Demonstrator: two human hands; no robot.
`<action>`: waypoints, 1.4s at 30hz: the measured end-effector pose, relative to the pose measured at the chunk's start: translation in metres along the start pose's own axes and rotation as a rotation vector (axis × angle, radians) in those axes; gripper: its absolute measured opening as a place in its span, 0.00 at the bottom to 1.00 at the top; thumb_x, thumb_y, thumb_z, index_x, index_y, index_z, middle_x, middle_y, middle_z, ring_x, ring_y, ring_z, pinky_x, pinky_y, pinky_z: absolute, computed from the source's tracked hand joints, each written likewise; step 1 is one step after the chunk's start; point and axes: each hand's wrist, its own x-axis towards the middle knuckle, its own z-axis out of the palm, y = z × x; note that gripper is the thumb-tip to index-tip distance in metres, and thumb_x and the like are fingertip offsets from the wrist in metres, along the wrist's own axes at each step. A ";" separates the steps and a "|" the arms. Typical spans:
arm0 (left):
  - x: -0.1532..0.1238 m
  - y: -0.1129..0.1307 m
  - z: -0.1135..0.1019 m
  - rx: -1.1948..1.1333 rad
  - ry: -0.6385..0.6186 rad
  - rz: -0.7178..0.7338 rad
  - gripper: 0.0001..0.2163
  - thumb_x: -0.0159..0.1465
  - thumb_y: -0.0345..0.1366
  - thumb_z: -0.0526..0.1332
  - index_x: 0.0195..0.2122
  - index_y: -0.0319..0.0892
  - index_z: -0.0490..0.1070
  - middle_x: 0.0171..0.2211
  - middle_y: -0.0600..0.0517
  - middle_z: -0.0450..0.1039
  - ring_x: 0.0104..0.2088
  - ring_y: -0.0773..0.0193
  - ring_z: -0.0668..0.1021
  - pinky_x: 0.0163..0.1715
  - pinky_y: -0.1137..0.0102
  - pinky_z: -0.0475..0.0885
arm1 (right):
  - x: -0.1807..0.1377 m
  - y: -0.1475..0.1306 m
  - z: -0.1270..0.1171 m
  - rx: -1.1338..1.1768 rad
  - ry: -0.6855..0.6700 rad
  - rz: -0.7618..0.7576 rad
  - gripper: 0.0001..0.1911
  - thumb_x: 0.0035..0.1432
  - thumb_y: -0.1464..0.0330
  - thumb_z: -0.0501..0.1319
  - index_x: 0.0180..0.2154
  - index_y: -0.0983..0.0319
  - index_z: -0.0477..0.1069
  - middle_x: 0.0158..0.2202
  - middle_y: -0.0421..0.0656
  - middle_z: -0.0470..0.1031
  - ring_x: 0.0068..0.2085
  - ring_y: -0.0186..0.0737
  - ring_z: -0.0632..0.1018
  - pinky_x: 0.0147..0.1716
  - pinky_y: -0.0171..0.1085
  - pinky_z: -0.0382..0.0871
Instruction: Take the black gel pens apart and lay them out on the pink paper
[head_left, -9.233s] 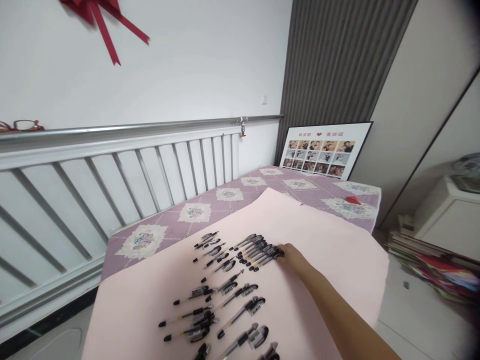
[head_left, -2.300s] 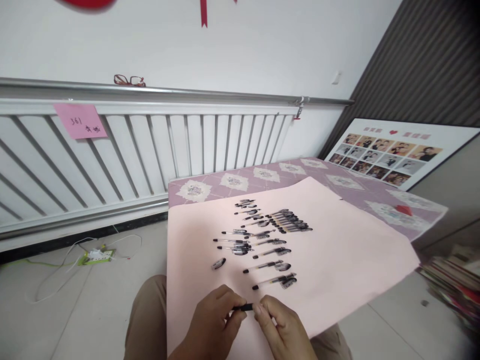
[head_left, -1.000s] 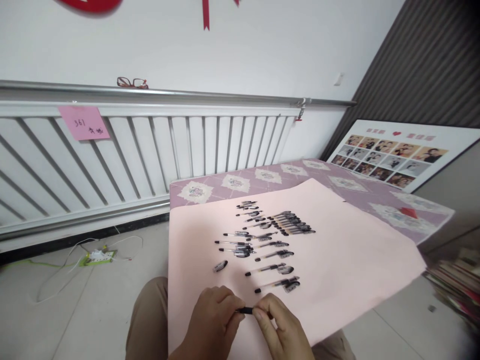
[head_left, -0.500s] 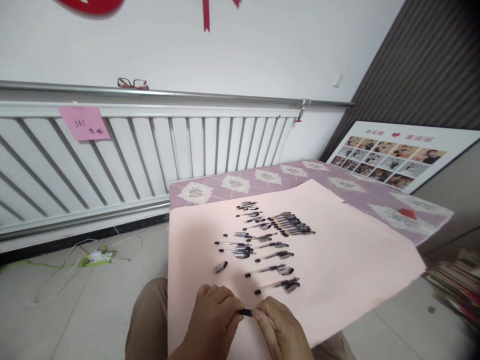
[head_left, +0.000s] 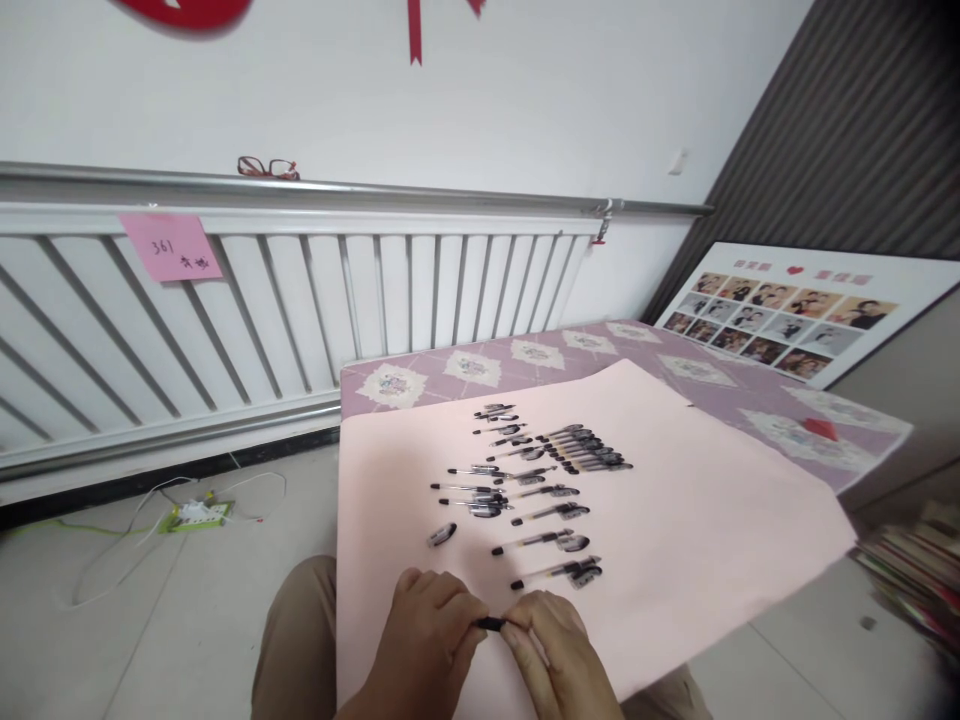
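Both my hands meet at the near edge of a pink paper sheet (head_left: 675,530). My left hand (head_left: 427,650) and my right hand (head_left: 559,655) are closed, pinching a short black pen (head_left: 491,624) between their fingertips; most of the pen is hidden by the fingers. Just beyond them lie several uncapped black pens with loose caps beside them (head_left: 555,572). A single cap (head_left: 442,534) rests to the left. Farther back, a tidy row of capped pens (head_left: 589,450) lies side by side.
The pink sheet covers a table with a purple patterned cloth (head_left: 465,368). A white radiator (head_left: 300,300) with a pink note (head_left: 171,246) and glasses (head_left: 268,167) stands behind. A framed photo collage (head_left: 795,310) leans at right. A power strip (head_left: 193,514) lies on the floor.
My head has pulled back from the table since the earliest frame. Over the last second my two hands have closed the gap between them around the black pen.
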 end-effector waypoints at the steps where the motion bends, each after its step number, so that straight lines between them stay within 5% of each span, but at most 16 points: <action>1: -0.001 -0.001 0.001 0.004 0.007 0.006 0.08 0.56 0.27 0.56 0.33 0.46 0.69 0.29 0.53 0.72 0.31 0.62 0.71 0.35 0.64 0.59 | 0.000 0.000 0.000 -0.014 -0.004 -0.008 0.12 0.61 0.66 0.47 0.26 0.57 0.62 0.25 0.40 0.68 0.30 0.39 0.70 0.34 0.39 0.64; 5: -0.002 -0.003 0.006 0.028 0.018 0.030 0.09 0.56 0.26 0.54 0.33 0.46 0.69 0.27 0.53 0.72 0.29 0.63 0.71 0.34 0.65 0.59 | 0.000 0.000 0.003 -0.013 -0.003 0.036 0.16 0.62 0.65 0.46 0.22 0.58 0.60 0.23 0.39 0.68 0.27 0.38 0.70 0.31 0.37 0.64; 12: 0.000 -0.007 0.009 0.140 0.090 0.077 0.08 0.55 0.27 0.57 0.34 0.47 0.70 0.26 0.53 0.73 0.29 0.62 0.72 0.34 0.63 0.59 | 0.002 0.000 0.009 0.290 -0.033 0.204 0.11 0.58 0.61 0.51 0.29 0.58 0.67 0.27 0.39 0.72 0.31 0.37 0.73 0.32 0.32 0.67; 17: -0.006 -0.010 -0.001 0.047 0.260 0.161 0.11 0.55 0.28 0.58 0.40 0.44 0.67 0.36 0.47 0.71 0.39 0.57 0.71 0.40 0.61 0.62 | -0.001 0.015 0.017 0.438 0.192 0.381 0.10 0.53 0.59 0.57 0.27 0.59 0.68 0.23 0.37 0.70 0.27 0.36 0.73 0.27 0.30 0.68; 19: -0.008 -0.011 0.002 -0.194 0.172 0.055 0.04 0.56 0.29 0.56 0.31 0.43 0.68 0.29 0.50 0.69 0.32 0.63 0.71 0.33 0.67 0.65 | -0.002 0.019 0.019 0.510 0.289 0.431 0.10 0.51 0.59 0.59 0.28 0.59 0.69 0.23 0.37 0.72 0.27 0.37 0.73 0.27 0.31 0.69; 21: -0.007 -0.012 0.011 -0.554 0.033 -0.213 0.02 0.57 0.32 0.55 0.28 0.42 0.66 0.24 0.54 0.65 0.25 0.68 0.69 0.25 0.71 0.64 | -0.003 0.019 0.021 0.566 0.353 0.458 0.09 0.50 0.59 0.60 0.30 0.59 0.70 0.24 0.38 0.73 0.27 0.37 0.74 0.27 0.31 0.69; 25: 0.000 -0.011 0.028 -1.220 0.007 -0.639 0.12 0.54 0.43 0.59 0.33 0.40 0.64 0.22 0.56 0.66 0.18 0.73 0.66 0.18 0.75 0.58 | -0.004 0.011 0.022 0.606 0.290 0.402 0.08 0.51 0.60 0.60 0.28 0.58 0.70 0.22 0.37 0.71 0.25 0.36 0.73 0.25 0.30 0.69; 32: 0.008 -0.012 0.022 -1.488 0.179 -0.824 0.15 0.47 0.43 0.66 0.29 0.39 0.66 0.16 0.58 0.66 0.16 0.75 0.66 0.17 0.76 0.55 | -0.006 0.010 0.026 0.687 0.195 0.394 0.10 0.50 0.63 0.61 0.37 0.57 0.69 0.30 0.40 0.76 0.33 0.38 0.76 0.33 0.30 0.70; 42: 0.002 -0.012 0.021 -1.559 0.210 -0.776 0.12 0.46 0.38 0.67 0.27 0.39 0.69 0.17 0.56 0.69 0.18 0.73 0.68 0.20 0.75 0.58 | 0.000 0.006 0.029 0.719 0.205 0.461 0.10 0.49 0.59 0.60 0.26 0.59 0.70 0.22 0.37 0.69 0.26 0.35 0.70 0.27 0.30 0.64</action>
